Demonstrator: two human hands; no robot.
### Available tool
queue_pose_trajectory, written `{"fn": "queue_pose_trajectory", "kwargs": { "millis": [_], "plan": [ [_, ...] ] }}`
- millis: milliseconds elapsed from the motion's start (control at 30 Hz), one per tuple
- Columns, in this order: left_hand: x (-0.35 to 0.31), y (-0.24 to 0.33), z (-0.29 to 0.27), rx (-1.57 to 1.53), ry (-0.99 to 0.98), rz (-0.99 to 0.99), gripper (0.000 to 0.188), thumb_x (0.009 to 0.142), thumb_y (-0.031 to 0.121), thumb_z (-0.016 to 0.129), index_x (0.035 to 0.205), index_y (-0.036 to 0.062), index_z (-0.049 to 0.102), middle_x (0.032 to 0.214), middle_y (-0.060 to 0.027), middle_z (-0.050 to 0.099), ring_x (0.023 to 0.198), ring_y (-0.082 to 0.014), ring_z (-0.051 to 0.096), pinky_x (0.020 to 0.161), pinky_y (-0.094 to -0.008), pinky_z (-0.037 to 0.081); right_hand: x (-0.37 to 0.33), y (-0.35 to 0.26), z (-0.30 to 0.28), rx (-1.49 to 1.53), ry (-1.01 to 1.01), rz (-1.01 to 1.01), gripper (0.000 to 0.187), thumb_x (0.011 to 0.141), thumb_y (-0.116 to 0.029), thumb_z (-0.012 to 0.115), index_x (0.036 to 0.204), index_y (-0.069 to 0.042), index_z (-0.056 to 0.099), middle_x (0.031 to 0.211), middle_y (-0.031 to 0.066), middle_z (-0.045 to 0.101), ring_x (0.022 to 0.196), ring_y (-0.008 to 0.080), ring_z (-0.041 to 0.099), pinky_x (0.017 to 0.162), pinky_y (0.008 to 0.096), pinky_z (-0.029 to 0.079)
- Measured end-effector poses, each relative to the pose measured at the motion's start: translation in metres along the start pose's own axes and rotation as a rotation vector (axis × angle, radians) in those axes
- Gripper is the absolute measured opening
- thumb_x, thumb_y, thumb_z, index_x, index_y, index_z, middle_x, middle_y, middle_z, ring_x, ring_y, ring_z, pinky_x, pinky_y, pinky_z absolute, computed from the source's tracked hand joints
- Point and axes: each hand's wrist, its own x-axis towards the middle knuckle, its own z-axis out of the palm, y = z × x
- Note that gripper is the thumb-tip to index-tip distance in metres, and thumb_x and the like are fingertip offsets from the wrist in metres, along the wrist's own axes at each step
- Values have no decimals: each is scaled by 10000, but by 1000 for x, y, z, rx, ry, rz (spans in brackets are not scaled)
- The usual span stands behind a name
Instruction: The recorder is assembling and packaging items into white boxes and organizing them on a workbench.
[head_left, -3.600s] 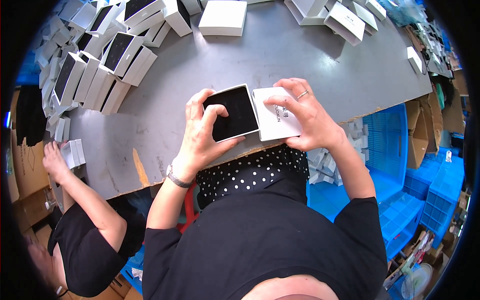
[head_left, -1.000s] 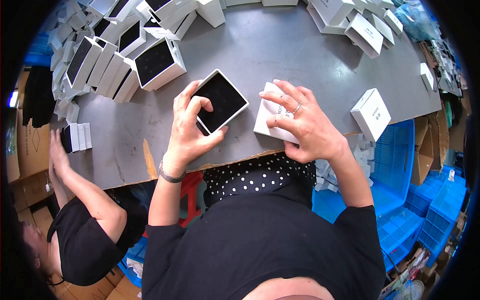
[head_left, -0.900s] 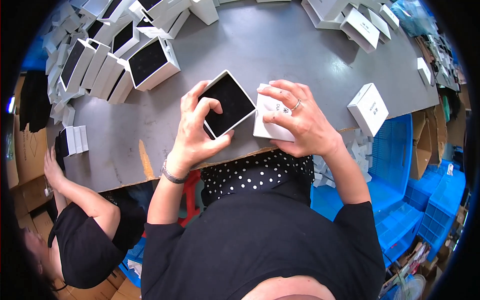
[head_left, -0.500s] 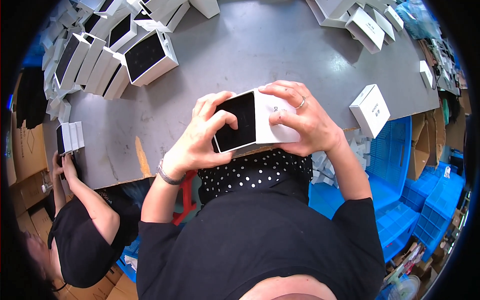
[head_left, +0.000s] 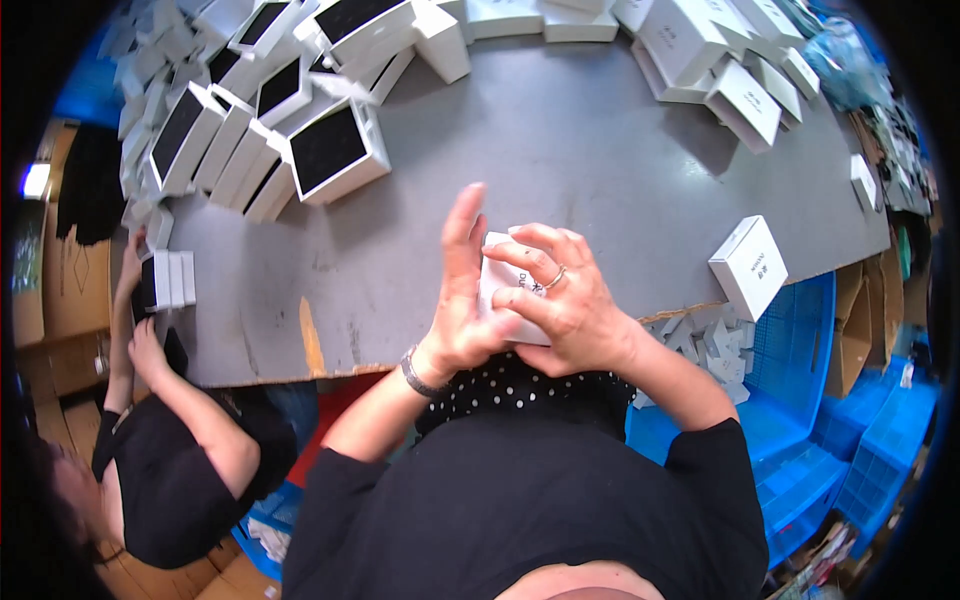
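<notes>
A small white box (head_left: pixel 504 280) with dark print on its top is between my hands, over the front edge of the table. My right hand (head_left: pixel 582 315), with a ring on one finger, grips it from the right with bent fingers across the top. On its left side rests the palm of my left hand (head_left: pixel 460 310), the fingers stretched out and slightly blurred. The fingers cover much of the box, and no black inside shows.
Open white boxes with black insides (head_left: pixel 330 150) are heaped at the far left of the grey table (head_left: pixel 480 130). More white boxes (head_left: pixel 745 105) lie far right; one white box (head_left: pixel 750 265) sits near the right edge above a blue crate (head_left: pixel 800 340). A co-worker (head_left: pixel 190 440) handles boxes at left.
The black inside of the box is now out of sight, and only a white printed face shows. My left fingers have straightened from their curled hold. The whole table has shifted lower in view.
</notes>
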Motion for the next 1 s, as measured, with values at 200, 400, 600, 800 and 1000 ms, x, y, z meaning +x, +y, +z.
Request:
{"fn": "queue_pose_trajectory", "kwargs": {
  "millis": [200, 400, 600, 800, 1000],
  "plan": [
    [22, 24, -20, 1134, -133, 292, 846, 795, 388, 775, 1507, 84, 435, 1604, -232, 274, 1500, -422, 219, 1217, -564, 194, -21, 16, -62, -272, -158, 161, 572, 610, -247, 789, 1167, -185, 677, 1440, 90, 543, 1313, 384, 481, 1077, 517, 358],
    [63, 25, -111, 1637, 341, 133, 668, 746, 290, 838, 1326, 101, 564, 1428, -146, 513, 1398, -355, 391, 1130, -582, 270, -58, 91, -150, -846, 133, 650, 657, 731, -324, 815, 1336, -182, 602, 1326, 154, 589, 1321, 400, 477, 1093, 555, 358],
    [66, 13, -103, 1425, 246, 435, 311, 798, -10, 686, 1081, 106, 631, 984, -42, 688, 969, -227, 662, 1062, -439, 363, -37, 210, -199, -1032, 71, 502, 766, 731, -48, 742, 1451, -141, 499, 1376, 126, 604, 1265, 375, 558, 1043, 442, 488],
    [10, 35, -75, 1098, -340, 417, 331, 650, -65, 666, 914, 134, 653, 924, 1, 653, 1048, -204, 631, 1073, -429, 377, -40, 67, -129, -1031, 52, 447, 673, 700, -97, 775, 1350, -155, 612, 1227, 63, 672, 1088, 268, 582, 971, 401, 501],
    [-3, 29, -70, 1035, -278, 265, 262, 645, 73, 794, 844, 112, 627, 1244, -105, 571, 1289, -331, 458, 1073, -494, 365, -11, 7, -95, -820, -415, 611, 875, 605, -232, 867, 1421, -167, 559, 1405, 90, 556, 1288, 317, 475, 1151, 577, 311]
  ]
}}
